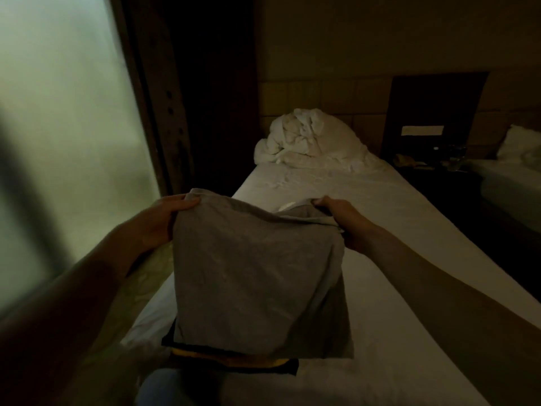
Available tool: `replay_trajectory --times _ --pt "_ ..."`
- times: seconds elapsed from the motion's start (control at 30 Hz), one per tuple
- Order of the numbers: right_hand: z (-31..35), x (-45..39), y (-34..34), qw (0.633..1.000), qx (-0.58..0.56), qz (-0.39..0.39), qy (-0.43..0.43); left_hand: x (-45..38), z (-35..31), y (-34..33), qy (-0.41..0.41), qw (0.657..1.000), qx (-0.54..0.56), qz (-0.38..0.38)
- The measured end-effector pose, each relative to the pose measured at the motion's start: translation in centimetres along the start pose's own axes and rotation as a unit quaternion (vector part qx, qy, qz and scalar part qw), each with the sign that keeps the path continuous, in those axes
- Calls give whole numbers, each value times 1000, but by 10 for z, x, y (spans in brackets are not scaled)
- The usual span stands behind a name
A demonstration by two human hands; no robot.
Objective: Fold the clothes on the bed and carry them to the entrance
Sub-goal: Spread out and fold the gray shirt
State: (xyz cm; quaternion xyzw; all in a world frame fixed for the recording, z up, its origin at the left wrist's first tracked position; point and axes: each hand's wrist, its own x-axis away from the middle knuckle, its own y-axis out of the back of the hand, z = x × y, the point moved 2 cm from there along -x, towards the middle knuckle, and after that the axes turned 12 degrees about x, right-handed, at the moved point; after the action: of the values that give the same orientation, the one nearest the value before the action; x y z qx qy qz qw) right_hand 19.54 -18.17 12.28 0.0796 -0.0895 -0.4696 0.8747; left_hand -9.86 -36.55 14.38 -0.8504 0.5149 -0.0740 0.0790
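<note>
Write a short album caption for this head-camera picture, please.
Both hands, left and right, hold a folded grey garment over a dark-and-yellow one on the bed.

Both forearms [439, 273] bare; blue jeans [164, 388] on the knee.

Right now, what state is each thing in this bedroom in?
Grey garment: partly folded, held up by its top corners, lower edge resting on the stack.
Left hand: grips the left corner.
Right hand: grips the right corner.
Stack of dark and yellow clothes: folded, on the bed.
White duvet: crumpled at the bed's head.
Bed sheet: wrinkled.
</note>
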Motion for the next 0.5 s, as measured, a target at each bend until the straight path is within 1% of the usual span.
replay_trajectory --times 0.1,0.27,0.33,0.4,0.43,0.5 --pt "-19 -25 -31 999 10 9 -35 -18 19 32 38 998 -28 -37" --pt "-67 -83 -69 994 40 50 -94 -81 69 70 77 980 -165 -84" --pt "-82 -107 -74 992 45 41 -107 -108 86 71 45 962 -246 -110" --pt "-94 -132 -78 993 46 18 -109 -132 101 66 10 932 -337 -135" --pt "-100 -143 -79 992 49 6 -114 -142 109 64 -1 920 -367 -137" --pt "-112 -160 -84 988 60 0 -139 -158 127 63 -27 901 -418 -114"
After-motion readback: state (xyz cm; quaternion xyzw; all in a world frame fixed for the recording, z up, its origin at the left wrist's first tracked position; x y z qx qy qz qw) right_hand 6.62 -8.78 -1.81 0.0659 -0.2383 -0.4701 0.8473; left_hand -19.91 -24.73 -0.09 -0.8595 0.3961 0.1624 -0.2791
